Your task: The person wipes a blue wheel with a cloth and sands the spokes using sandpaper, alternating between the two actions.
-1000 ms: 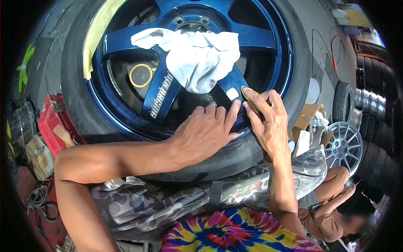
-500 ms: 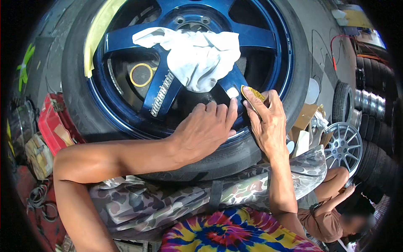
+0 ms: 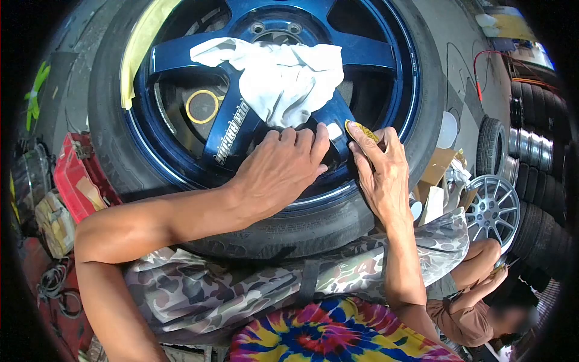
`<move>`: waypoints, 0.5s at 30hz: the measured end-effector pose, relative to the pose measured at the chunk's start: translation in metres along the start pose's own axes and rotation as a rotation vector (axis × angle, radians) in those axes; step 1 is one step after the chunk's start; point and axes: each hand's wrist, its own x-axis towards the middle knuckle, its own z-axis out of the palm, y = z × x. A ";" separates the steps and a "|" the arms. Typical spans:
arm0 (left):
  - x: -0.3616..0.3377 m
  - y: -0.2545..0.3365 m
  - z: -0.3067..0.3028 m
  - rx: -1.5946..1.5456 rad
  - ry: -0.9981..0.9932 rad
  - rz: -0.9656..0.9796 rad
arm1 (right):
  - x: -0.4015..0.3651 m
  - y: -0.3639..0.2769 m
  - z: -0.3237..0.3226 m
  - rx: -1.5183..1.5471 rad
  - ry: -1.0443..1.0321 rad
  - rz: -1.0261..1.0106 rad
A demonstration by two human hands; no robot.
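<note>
A blue multi-spoke wheel rim sits in a black tyre before me. Over its middle spreads a crumpled white cloth. My right hand pinches a small yellow flat piece with dark lettering, its edge against the lower right spoke. A white patch shows on that spoke beside it. My left hand hovers just below the cloth, palm down, fingers loosely bent and slightly apart. Its fingertips are partly hidden, and nothing is visible in it.
Yellow masking paper lines the upper left rim. A yellow ring, like a tape roll, lies behind the spokes. At left stands a red toolbox. On the right are a silver wheel, stacked tyres and another seated person.
My left hand has moved left, away from the white patch and the right hand. The right hand, still holding the yellow piece, has shifted only slightly, and the lettering shows less.
</note>
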 end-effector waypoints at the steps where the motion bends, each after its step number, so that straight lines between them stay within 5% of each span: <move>1: 0.000 0.001 0.000 0.000 0.001 0.000 | 0.000 0.000 -0.001 -0.004 -0.007 0.006; 15: 0.006 -0.003 0.008 -0.050 -0.077 0.025 | 0.000 0.001 0.000 -0.007 -0.011 -0.017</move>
